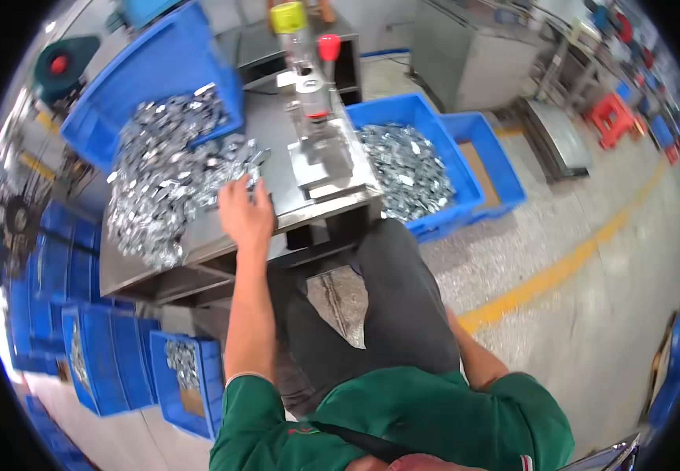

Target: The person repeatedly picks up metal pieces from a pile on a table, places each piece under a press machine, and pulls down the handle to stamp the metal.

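My left hand (246,213) is over the steel worktable, its fingers somewhat apart and their tips at the edge of a heap of small shiny metal parts (159,184). The nearest parts lie against the fingertips; none is clearly gripped. To the right of this hand stands a bench press (312,94) with a red-knobbed lever (329,47) and a pale base plate (332,161). My right forearm (477,357) hangs beside my right thigh, which hides the hand.
The heap spills from a tilted blue bin (163,59). Right of the table, another blue bin (465,184) holds metal parts, with a second blue bin (512,173) beside it. Blue crates (116,357) stand at lower left. A red stool (613,118) is farther right.
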Demonstrator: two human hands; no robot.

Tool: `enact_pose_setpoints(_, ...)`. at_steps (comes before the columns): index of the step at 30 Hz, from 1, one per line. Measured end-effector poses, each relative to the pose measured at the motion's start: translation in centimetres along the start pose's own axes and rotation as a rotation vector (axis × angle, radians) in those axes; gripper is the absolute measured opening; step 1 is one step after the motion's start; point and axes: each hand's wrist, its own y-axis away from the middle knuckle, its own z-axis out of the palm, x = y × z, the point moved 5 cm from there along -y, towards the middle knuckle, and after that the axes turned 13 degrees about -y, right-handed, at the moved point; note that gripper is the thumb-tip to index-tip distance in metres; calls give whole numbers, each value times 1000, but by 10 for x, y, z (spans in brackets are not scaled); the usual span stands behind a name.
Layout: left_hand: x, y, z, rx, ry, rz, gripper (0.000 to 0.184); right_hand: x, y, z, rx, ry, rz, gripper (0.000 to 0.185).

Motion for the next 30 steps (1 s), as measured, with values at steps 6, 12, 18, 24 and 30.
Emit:
enact_pose_setpoints(6, -8, 4, 18, -169, 113, -119, 31, -292, 25, 56, 356, 95, -336, 27)
enact_pose_setpoints(12, -12, 5, 21, -106, 88, -50, 33, -443, 136, 226, -641, 73, -788, 19)
enact_pose_setpoints(18, -1, 3, 13, -125, 147, -66, 35, -458, 216, 301, -1059, 66, -914, 37)
enact_pose_setpoints(24, -4, 3, 18, -193, 213, -150, 34, -461, 233, 309, -1028, 154, -1039, 14)
enact_pose_setpoints(30, 1, 6, 17, -146, 236, -156, 36, -466, 236, 310, -1433, -84, -652, 8)
